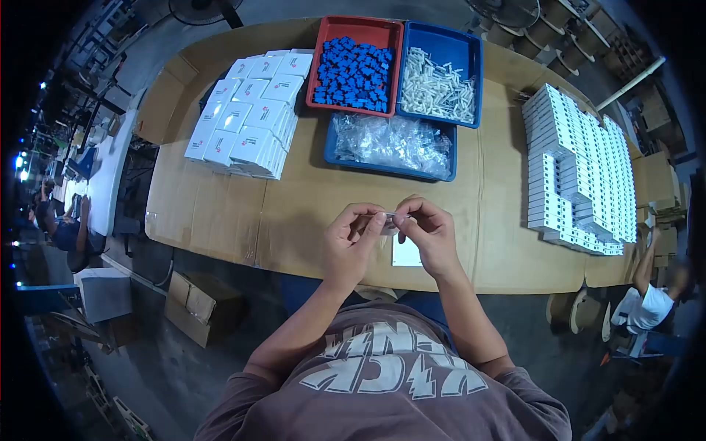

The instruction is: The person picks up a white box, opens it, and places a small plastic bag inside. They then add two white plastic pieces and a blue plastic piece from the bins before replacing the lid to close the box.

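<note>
Between the fingertips of both hands is a small clear plastic bag (389,223), held just above the cardboard-covered table. My left hand (351,242) pinches its left side with thumb and forefinger. On its right side, my right hand (430,237) is closed in a similar pinch. What the bag contains is too small to make out. Below the hands lies a flat white piece (406,253), partly covered by the right hand.
Stacked white boxes (246,117) stand at left. At the back are a red tray (360,26) of blue pieces, a blue tray (445,33) of white plugs and screws, and a lower blue tray (390,169) of clear bags. White units (577,173) are piled at right. People sit farther off.
</note>
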The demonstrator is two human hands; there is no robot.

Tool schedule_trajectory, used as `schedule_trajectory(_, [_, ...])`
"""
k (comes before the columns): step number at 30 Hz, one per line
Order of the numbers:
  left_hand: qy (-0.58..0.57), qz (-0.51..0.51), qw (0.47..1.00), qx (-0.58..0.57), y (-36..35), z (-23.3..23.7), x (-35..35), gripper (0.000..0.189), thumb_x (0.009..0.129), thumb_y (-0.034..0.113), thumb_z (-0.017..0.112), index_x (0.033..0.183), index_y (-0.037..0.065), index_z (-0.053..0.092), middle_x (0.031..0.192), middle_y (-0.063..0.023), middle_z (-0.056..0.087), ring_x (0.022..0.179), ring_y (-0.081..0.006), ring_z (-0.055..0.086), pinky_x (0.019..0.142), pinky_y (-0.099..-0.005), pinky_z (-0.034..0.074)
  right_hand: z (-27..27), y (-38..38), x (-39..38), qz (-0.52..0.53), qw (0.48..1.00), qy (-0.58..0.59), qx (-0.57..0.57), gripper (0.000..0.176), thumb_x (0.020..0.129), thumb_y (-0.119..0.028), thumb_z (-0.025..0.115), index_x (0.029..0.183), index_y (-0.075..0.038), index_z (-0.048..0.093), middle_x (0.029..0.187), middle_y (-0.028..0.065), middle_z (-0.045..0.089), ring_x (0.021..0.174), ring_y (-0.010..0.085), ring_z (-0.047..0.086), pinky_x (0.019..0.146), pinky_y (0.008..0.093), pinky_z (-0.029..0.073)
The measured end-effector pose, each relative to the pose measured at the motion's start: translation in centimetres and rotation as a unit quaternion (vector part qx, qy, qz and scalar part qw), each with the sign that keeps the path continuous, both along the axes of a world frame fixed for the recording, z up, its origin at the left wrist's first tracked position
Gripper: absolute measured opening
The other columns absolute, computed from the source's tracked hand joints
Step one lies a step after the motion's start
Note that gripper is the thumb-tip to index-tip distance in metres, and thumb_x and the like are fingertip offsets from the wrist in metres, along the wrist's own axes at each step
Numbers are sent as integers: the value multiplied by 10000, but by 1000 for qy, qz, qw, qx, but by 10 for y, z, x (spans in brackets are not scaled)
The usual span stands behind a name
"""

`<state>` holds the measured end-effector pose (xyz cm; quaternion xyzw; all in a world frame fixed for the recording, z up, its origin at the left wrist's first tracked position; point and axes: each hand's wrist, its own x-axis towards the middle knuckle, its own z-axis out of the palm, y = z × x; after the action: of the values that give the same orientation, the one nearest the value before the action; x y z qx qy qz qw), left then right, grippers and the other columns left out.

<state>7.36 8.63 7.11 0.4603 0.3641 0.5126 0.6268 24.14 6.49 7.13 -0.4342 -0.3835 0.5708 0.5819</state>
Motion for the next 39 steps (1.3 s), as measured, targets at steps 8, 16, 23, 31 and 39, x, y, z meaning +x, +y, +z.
schedule_trajectory(8, [36, -13, 999, -7, 1, 1, -2, 166, 1036, 104, 688, 1151, -16, 679, 1007, -31, 724, 931, -64, 672, 808, -218, 528, -1, 0, -1, 3, 1000, -20, -19, 80, 959, -51, 734, 1025, -12, 708, 985, 16, 686, 876, 80, 631, 640, 248, 512])
schedule_trajectory(16, [53, -13, 998, -21, 2, -3, -3, 175, 1040, 124, 685, 1154, -9, 675, 1001, -18, 720, 915, -44, 649, 775, -203, 501, -1, -1, -2, 5, 1000, -11, -7, 89, 963, -58, 737, 1029, -10, 701, 1003, 20, 685, 891, 79, 638, 632, 235, 512])
schedule_trajectory(23, [40, -31, 999, -5, 1, -1, -2, 177, 1042, 122, 678, 1160, -10, 666, 993, -7, 709, 887, -30, 628, 749, -197, 486, -3, -1, 0, 12, 1000, -22, 13, 79, 969, -54, 734, 1020, -5, 698, 994, 17, 676, 890, 79, 636, 629, 232, 509])
schedule_trajectory(31, [16, 15, 999, -27, -1, -4, 2, 185, 1037, 111, 684, 1162, -23, 655, 1025, -38, 720, 923, -64, 665, 798, -216, 525, -1, 0, -3, 5, 1000, -5, -26, 95, 980, -62, 723, 1053, -2, 712, 961, 21, 692, 834, 75, 633, 628, 239, 509])
schedule_trajectory(39, [45, -35, 998, -25, 5, -4, -2, 146, 1021, 107, 701, 1126, 6, 691, 1008, -11, 707, 929, -69, 653, 833, -237, 520, -9, 0, 0, 1, 1000, -16, -19, 102, 977, -75, 730, 1046, -1, 720, 939, 18, 705, 812, 71, 634, 629, 240, 507])
